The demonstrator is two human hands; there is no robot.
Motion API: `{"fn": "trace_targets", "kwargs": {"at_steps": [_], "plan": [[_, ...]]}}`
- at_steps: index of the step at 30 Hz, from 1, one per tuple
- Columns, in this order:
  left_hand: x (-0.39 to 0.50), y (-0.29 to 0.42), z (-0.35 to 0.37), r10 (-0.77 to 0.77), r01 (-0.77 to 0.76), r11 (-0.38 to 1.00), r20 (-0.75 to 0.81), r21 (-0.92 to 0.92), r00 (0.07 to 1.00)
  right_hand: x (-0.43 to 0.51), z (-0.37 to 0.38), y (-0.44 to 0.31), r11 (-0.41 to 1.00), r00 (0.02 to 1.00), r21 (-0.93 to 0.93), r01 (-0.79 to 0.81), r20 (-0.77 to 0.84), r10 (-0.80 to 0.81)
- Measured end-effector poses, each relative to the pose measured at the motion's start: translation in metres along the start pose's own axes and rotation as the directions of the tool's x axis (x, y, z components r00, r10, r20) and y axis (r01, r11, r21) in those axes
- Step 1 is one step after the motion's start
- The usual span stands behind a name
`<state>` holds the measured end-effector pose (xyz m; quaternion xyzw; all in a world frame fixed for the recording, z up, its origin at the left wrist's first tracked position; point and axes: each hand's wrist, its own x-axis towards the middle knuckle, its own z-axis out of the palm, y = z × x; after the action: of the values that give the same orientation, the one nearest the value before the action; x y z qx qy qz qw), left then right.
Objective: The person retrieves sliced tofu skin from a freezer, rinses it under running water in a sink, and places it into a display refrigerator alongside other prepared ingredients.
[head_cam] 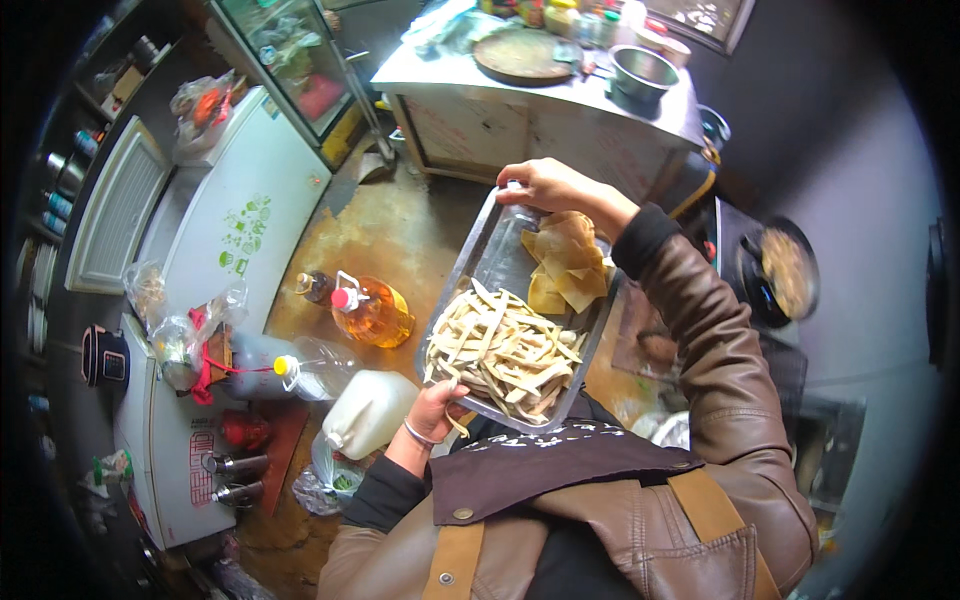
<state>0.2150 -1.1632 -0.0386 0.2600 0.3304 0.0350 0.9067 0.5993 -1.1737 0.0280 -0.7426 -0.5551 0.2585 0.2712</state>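
Note:
A rectangular metal tray is tilted in front of my body. My right hand grips its far rim, the thumb side over the edge. At the near left corner, my left hand holds the tray, and a pale strip hangs by its fingers. Pale cut strips, possibly of tofu or dough, are heaped in the near half of the tray. Several thin yellow-brown sheets, perhaps tofu skin, lie overlapped towards its right side. The left fingers under the tray are hidden.
A jug of amber liquid, a dark bottle and a white plastic jug stand on the floor at left. Beyond is a metal counter with a steel bowl. A pan of food sits at right, a chest freezer at left.

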Motion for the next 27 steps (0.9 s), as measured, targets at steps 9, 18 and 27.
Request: {"fn": "trace_targets", "kwargs": {"at_steps": [9, 18, 27], "plan": [[0.166, 0.106, 0.051, 0.047, -0.068, 0.975, -0.102, -0.213, 0.994, 0.277, -0.099, 0.052, 0.983, 0.942, -0.009, 0.183, 0.288, -0.173], [0.253, 0.221, 0.048, 0.213, -0.285, 0.904, -0.244, -0.318, 0.946, 0.501, -0.053, 0.068, 0.923, 0.889, -0.184, 0.338, 0.383, -0.249], [0.301, 0.384, -0.058, 0.373, -0.505, 0.82, -0.418, -0.269, 0.829, 0.729, -0.057, -0.019, 0.929, 0.862, 0.321, 0.183, 0.403, -0.309]]}}
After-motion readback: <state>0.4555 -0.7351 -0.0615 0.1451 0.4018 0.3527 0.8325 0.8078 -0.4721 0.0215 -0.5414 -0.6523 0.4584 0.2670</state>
